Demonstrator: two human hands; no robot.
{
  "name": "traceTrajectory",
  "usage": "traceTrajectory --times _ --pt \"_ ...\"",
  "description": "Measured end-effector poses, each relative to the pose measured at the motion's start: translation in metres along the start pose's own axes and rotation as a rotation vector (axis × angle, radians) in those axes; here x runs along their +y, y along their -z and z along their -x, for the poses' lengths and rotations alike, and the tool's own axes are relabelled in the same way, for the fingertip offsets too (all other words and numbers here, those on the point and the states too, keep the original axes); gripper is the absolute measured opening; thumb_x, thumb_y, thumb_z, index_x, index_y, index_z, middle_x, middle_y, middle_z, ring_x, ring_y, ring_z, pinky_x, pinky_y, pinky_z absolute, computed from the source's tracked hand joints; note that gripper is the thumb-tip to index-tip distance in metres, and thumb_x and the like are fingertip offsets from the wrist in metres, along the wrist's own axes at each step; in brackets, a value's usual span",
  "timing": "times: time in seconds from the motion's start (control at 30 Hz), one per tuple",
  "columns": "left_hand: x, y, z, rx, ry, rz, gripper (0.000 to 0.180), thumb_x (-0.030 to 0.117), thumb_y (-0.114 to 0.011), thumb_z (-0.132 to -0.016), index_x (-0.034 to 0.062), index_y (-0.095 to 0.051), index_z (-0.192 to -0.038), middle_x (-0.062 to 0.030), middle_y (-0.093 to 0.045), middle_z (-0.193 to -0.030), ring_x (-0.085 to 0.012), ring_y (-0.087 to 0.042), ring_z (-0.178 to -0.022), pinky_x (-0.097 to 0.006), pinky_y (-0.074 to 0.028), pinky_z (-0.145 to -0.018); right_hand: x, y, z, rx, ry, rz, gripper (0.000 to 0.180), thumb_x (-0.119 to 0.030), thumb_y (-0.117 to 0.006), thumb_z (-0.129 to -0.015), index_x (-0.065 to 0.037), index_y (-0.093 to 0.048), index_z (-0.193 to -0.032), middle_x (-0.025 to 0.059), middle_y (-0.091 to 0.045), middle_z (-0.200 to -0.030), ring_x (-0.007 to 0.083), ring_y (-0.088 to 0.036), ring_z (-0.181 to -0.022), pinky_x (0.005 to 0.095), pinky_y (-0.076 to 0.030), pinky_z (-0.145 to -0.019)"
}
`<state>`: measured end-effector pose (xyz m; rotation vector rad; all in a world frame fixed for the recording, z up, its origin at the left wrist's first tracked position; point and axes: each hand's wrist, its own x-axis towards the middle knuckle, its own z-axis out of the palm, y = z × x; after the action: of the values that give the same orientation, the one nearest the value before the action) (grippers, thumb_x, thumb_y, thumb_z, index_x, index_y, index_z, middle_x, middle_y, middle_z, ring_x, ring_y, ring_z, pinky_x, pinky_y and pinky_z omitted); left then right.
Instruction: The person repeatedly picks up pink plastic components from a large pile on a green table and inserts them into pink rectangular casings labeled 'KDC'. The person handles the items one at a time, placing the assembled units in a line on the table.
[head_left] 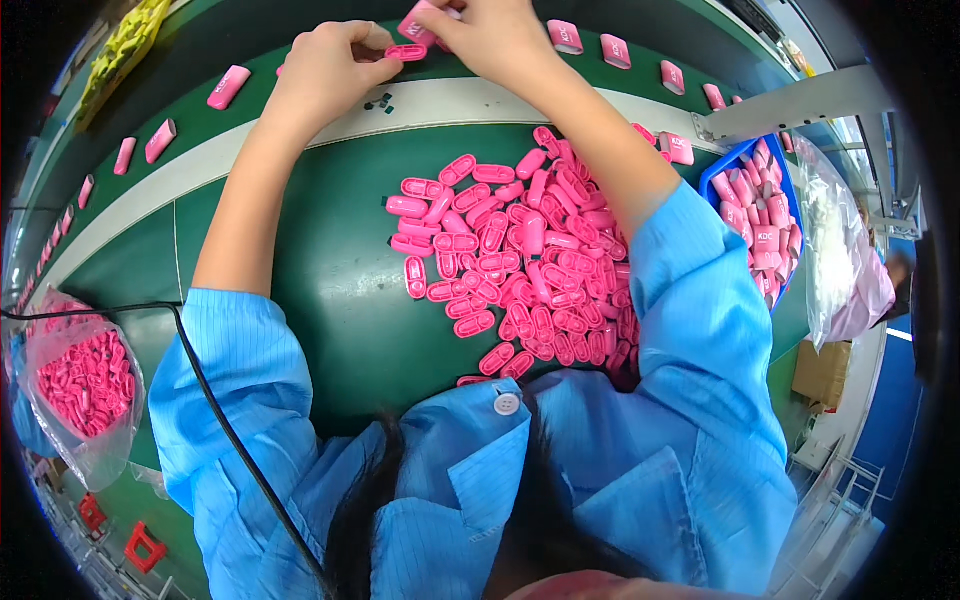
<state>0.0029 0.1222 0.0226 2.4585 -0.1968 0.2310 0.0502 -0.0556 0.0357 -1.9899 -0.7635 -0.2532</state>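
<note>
My left hand [325,70] pinches a small pink oval cap [405,52] between thumb and fingers at the far edge of the green table [330,300]. My right hand [490,35] holds a larger pink plastic case [418,25] just above that cap, the two pieces almost touching. A big heap of pink oval caps [520,260] lies on the table between my forearms, closer to my right arm. A few tiny dark parts [378,100] sit on the pale strip below my left hand.
Finished pink cases [228,86] lie spaced along the green conveyor belt behind my hands. A blue bin of pink cases [765,225] stands at right beside a clear plastic bag [835,250]. Another bag of pink caps [85,385] sits at left. A black cable [200,380] crosses my left sleeve.
</note>
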Motion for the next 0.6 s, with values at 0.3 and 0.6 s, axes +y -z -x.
traceTrajectory --times 0.3,0.6 --pt "0.053 -0.059 -0.007 -0.157 0.218 1.078 0.025 0.017 -0.064 -0.085 -0.0024 -0.065 -0.101 -0.0057 -0.066 -0.088 -0.0104 -0.064 -0.08 -0.022 -0.053 -0.072 -0.002 0.055 0.078 0.103 -0.158 0.013 0.033 -0.01 -0.067 -0.081 0.002 -0.058 -0.11 0.0112 -0.066 -0.09 0.0143 -0.065 -0.076 0.0265 -0.055 -0.066" --pt "0.066 -0.073 0.009 -0.202 0.156 0.961 0.032 0.015 -0.053 -0.093 -0.0039 -0.055 -0.118 -0.0098 -0.064 -0.106 -0.0145 -0.063 -0.093 -0.026 -0.051 -0.084 0.022 0.076 0.093 0.106 -0.292 -0.218 0.028 -0.008 -0.064 -0.084 0.001 -0.057 -0.11 0.0119 -0.064 -0.1 0.0165 -0.065 -0.084 0.0267 -0.055 -0.073"
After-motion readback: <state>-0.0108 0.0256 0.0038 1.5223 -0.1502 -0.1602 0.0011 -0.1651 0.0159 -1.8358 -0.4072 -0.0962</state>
